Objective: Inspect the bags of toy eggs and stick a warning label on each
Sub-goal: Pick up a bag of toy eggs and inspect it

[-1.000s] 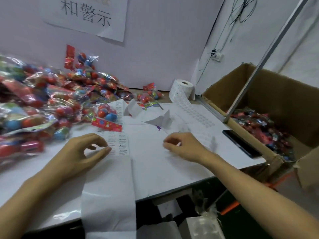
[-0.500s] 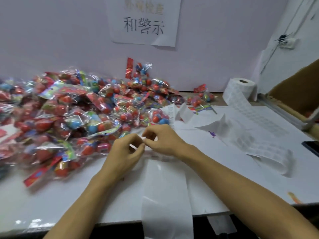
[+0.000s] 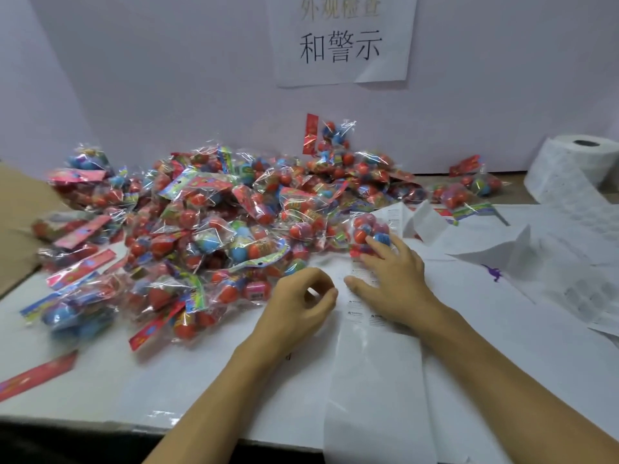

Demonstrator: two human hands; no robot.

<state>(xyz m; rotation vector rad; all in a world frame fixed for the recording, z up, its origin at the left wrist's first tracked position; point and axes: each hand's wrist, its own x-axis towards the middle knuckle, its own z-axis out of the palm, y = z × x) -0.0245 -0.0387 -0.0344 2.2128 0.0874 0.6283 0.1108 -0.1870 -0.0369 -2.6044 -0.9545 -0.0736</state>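
Observation:
A big pile of clear bags of red and blue toy eggs (image 3: 201,222) covers the left and back of the white table (image 3: 134,390). My right hand (image 3: 392,279) lies over the strip of warning labels (image 3: 360,313), its straight fingers touching one bag of eggs (image 3: 366,229) at the pile's right edge. Just left of it my left hand (image 3: 301,296) hovers with fingers curled, thumb tip near the index tip. Whether a label sits between them is too small to see. The strip's bare backing paper (image 3: 371,396) hangs over the table's front edge.
A label roll (image 3: 576,169) stands at the back right, its paper trailing across the table among crumpled sheets (image 3: 495,249). Cardboard (image 3: 16,222) juts in at the left. A loose red header card (image 3: 37,376) lies front left. A paper sign (image 3: 341,41) hangs on the wall.
My view swung left from the carton side to the pile. Both hands met over the label strip, then parted; my right hand reached forward onto a bag while the left stayed curled.

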